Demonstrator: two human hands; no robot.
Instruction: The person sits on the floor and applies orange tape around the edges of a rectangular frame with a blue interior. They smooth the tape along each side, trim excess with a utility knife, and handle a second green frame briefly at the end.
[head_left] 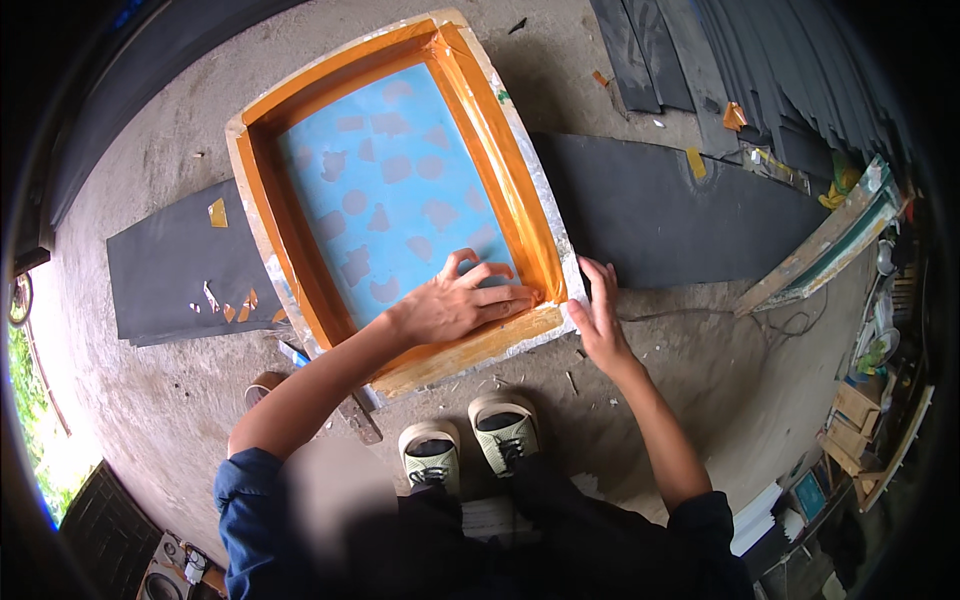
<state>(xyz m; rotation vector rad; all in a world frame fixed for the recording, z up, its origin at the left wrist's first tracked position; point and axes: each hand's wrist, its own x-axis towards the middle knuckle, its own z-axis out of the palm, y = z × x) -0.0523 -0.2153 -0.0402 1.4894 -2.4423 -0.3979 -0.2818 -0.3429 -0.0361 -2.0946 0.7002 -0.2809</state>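
- Orange-taped frame (512, 190) was sitting mid-scene, pale blue screen (396, 190) inside, dark sheets (690, 210) sticking out left and right of it.
- Left hand (455, 305) was in its near right corner, fingers bent, couldn't tell if they pinched anything.
- Right hand (603, 325) touched that corner's outside, thumb and fingers apart.
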